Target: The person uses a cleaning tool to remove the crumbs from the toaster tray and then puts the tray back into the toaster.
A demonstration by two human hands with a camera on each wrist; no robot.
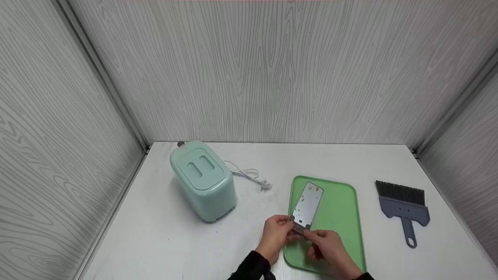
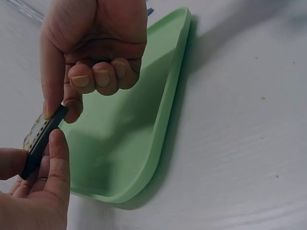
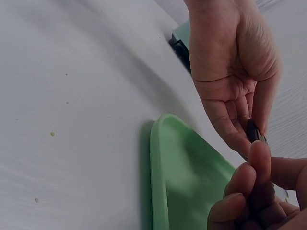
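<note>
A flat silvery crumb tray (image 1: 308,200) with a dark front strip is held slanted over the green serving tray (image 1: 342,210). Yellowish crumbs are scattered on its metal face. My left hand (image 1: 273,235) pinches the left end of the dark strip (image 2: 42,146) between thumb and fingers. At the strip's right end, my right hand (image 1: 330,247) pinches it with thumb and forefinger, its other fingers curled in. The right wrist view shows just a short dark piece of the strip (image 3: 254,130) between the hands.
Left of the hands stands a mint-green toaster (image 1: 204,181), its white cord and plug (image 1: 264,184) lying behind it to the right. A grey hand brush (image 1: 406,210) with dark bristles lies right of the green tray. Tiny crumbs (image 3: 52,134) dot the white tabletop. Grey wood-grain panels (image 1: 272,70) surround it.
</note>
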